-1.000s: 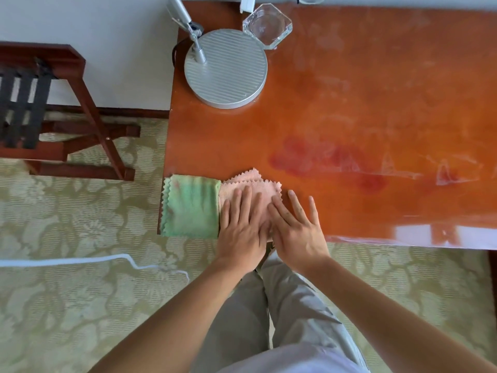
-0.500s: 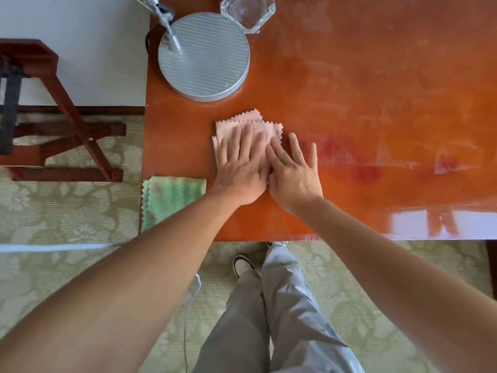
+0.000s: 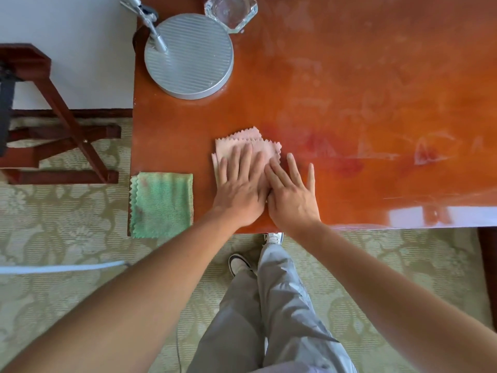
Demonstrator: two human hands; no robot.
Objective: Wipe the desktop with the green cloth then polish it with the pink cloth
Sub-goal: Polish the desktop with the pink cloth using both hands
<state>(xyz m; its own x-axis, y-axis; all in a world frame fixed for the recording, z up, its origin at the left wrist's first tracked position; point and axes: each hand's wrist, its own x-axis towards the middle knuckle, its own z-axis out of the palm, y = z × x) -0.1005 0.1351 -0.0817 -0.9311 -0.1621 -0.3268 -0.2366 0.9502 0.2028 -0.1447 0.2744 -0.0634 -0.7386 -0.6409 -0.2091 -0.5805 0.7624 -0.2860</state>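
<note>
At lower left of the counter (image 3: 349,76) lies the green cloth (image 3: 162,204). Right of it, mid-frame, the pink cloth (image 3: 248,145) sits under the left hand (image 3: 242,188) — flat, fingers spread; the right hand (image 3: 291,196) — also flat — overlaps its right edge.

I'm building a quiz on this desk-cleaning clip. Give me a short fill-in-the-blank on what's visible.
1. Both hands press flat on the ____ cloth.
2. The green cloth lies at the desk's ____ front corner.
3. The glass dish sits beside the round ____ base.

Missing words: pink; left; lamp
</note>
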